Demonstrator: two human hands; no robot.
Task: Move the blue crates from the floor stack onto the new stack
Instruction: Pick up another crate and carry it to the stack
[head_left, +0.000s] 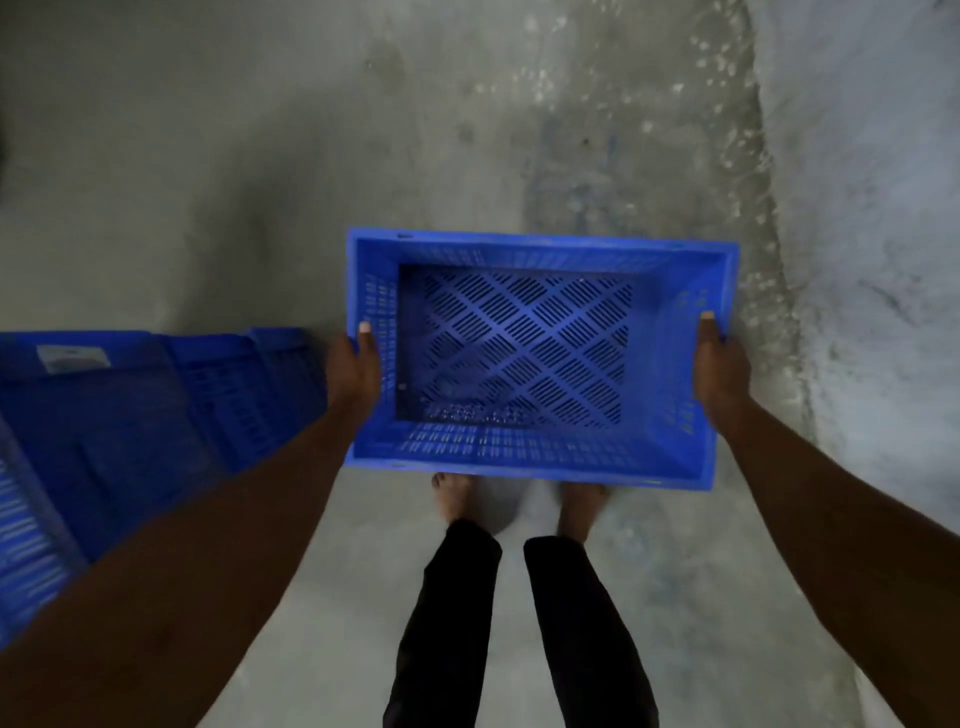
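An empty blue crate (535, 457) with a slotted bottom hangs level in front of me above the concrete floor. My left hand (353, 371) grips its left short wall, thumb over the rim. My right hand (719, 371) grips the right short wall the same way. A stack of blue crates (156, 410) stands at the left, close beside my left forearm; its lower part runs out of view.
My bare feet (452, 499) and dark trouser legs (447, 623) are just below the held crate. Grey concrete floor (260, 182) spreads ahead and to the left. A rough pale wall (872, 234) rises along the right side.
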